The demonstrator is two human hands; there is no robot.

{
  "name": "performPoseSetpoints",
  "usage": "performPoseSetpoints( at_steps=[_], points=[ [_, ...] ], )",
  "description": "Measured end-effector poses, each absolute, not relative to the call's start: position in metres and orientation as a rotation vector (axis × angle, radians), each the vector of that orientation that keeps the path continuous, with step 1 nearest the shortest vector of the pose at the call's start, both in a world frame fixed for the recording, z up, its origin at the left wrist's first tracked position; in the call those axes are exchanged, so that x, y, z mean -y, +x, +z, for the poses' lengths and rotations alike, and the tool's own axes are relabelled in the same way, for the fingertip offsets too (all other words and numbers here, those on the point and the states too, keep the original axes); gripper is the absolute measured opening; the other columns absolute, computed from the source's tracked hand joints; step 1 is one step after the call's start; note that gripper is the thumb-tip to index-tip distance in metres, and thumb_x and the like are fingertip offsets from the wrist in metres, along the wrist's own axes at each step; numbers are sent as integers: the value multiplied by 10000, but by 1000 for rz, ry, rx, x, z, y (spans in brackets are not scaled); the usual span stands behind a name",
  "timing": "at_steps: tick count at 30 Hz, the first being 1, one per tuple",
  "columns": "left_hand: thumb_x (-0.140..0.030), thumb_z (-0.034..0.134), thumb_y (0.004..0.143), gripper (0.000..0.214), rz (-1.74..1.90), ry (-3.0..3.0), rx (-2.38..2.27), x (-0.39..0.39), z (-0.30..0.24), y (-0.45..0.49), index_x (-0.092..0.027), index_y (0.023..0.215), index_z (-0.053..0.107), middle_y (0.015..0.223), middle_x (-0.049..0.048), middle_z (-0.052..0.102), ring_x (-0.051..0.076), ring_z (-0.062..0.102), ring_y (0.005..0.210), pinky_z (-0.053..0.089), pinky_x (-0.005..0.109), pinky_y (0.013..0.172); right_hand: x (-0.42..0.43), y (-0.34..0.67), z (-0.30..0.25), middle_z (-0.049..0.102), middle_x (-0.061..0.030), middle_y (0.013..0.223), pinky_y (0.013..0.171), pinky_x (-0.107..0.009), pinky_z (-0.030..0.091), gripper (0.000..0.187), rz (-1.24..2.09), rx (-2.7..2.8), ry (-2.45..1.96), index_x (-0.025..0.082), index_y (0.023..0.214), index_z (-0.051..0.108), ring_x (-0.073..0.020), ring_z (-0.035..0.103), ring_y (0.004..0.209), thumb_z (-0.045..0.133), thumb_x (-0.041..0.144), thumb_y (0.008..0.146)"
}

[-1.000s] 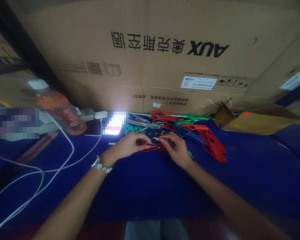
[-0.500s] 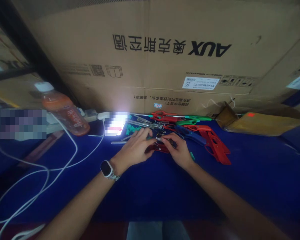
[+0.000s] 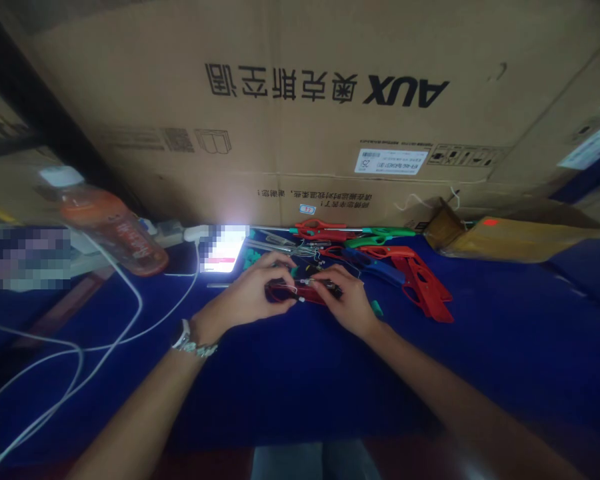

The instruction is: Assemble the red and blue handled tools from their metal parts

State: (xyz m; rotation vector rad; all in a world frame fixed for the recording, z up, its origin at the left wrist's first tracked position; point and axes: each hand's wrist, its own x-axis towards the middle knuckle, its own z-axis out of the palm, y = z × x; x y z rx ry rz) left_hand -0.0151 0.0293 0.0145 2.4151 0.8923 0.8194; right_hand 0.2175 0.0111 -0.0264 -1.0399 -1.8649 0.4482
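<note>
My left hand (image 3: 260, 287) curves around the left end of a dark red lighter casing (image 3: 315, 295), thumb on the near side and fingers on the far side. A thin white wire with a small white tip (image 3: 301, 299) shows by its fingertips. My right hand (image 3: 344, 297) is closed in a pinch on a small dark part with a pale end (image 3: 306, 281), just over the casing; its palm hides most of it. Behind the hands lie a red stick lighter (image 3: 325, 230), a green one (image 3: 385, 237) and a blue casing (image 3: 377, 265).
Red casings (image 3: 425, 287) lie to the right, near a yellow paper bag (image 3: 525, 233). On the left are a lit phone (image 3: 225, 250), a drink bottle (image 3: 117, 230) and a looping white cable (image 3: 137, 293). A large cardboard box (image 3: 290, 133) stands behind the blue tabletop (image 3: 300, 380).
My left hand has shifted left and opened wider around the red casing. My right hand still pinches the small part, slightly lower and further left. The whole view has turned a little.
</note>
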Motion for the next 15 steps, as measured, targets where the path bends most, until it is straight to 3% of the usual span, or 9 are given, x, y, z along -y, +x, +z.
performPoseSetpoints(
  at_steps=[7, 15],
  points=[
    [-265, 743, 843, 93, 730, 2339, -844, -35, 11, -18, -210, 885, 681, 1030, 41, 699, 190, 673, 942, 547, 352, 833, -4, 217, -26, 690, -52, 933, 787, -396, 462, 82, 187, 2163, -1096, 234, 999, 695, -218, 618, 879, 635, 227, 943],
    [-261, 763, 841, 98, 654, 2444, -890, -36, 0, -11, -231, 903, 694, 1058, 18, 719, 203, 667, 1000, 510, 363, 892, -1, 219, -22, 676, -79, 959, 809, -419, 494, 98, 140, 2238, -1100, 218, 1004, 701, -254, 577, 978, 626, 195, 944]
  ],
)
